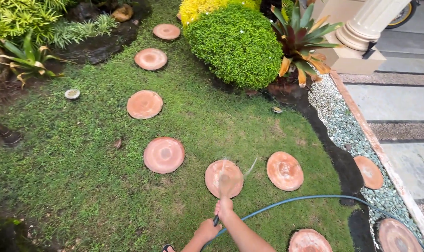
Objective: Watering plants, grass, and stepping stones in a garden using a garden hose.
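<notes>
Both hands gripped the blue hose [293, 199] at its nozzle end, right hand [224, 208] ahead of left hand [207, 229], spraying water onto a round stepping stone [224, 178] just beyond them.

A thin blue garden hose [310, 199] curves across the grass from the right; its dark nozzle end, seemingly spraying water, points forward.

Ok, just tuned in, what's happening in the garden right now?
A person stands on the lawn holding a blue hose with both hands: the right hand grips near the nozzle end, the left hand just behind it. Water sprays onto the round reddish stepping stone right in front. The hose trails off right, across the pebble border.
</notes>
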